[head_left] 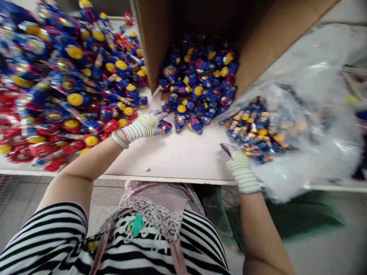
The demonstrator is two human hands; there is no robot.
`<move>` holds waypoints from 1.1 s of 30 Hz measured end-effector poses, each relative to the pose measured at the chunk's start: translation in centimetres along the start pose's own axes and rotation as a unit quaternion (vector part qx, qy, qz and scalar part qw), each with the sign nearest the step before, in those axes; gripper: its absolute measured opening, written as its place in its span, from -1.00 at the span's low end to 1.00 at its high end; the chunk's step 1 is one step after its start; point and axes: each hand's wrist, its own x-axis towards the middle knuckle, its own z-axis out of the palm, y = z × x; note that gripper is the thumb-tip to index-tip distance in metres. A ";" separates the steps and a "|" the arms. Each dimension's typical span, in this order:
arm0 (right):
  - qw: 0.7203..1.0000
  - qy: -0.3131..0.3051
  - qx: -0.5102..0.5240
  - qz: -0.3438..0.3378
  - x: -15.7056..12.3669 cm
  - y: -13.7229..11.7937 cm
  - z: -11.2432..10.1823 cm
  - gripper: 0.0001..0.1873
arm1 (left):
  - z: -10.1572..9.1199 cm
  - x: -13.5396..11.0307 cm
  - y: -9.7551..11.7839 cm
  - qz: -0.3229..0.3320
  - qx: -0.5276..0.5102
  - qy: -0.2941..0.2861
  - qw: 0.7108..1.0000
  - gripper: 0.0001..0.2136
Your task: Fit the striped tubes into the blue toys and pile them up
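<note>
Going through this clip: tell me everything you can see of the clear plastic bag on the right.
The clear plastic bag is thin, crinkled and glossy, bulging loosely and somewhat blurred. It lies at the right of the table, its lower part drooping over the front edge. It holds a heap of small blue, yellow and red toys. Its upper end meets a corner of the cardboard box, and the gloved right hand is beside its near edge.

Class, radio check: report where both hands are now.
Gloved left hand on small blue-and-red plastic toy. Gloved right hand beside clear plastic bag. Brown cardboard box ahead.
</note>
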 end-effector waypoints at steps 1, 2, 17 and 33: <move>0.998 0.018 -0.054 0.023 0.1 1.0 -1.3 -0.55 | 2.4 -0.9 -0.6 0.001 0.046 -0.040 0.998 -0.43; 0.993 0.035 -0.105 0.048 0.2 1.8 -2.5 -0.54 | 4.2 -1.5 -1.2 0.003 0.083 -0.062 0.995 -0.41; 0.990 -0.017 -0.141 -0.021 1.2 -0.5 -4.3 -0.61 | 5.8 -6.7 2.8 -0.137 -0.379 -0.084 0.911 -0.18; 0.992 -0.098 -0.030 -0.077 -2.2 -13.2 2.4 -0.51 | 9.4 -7.4 5.6 -0.105 -0.343 -0.033 0.933 -0.40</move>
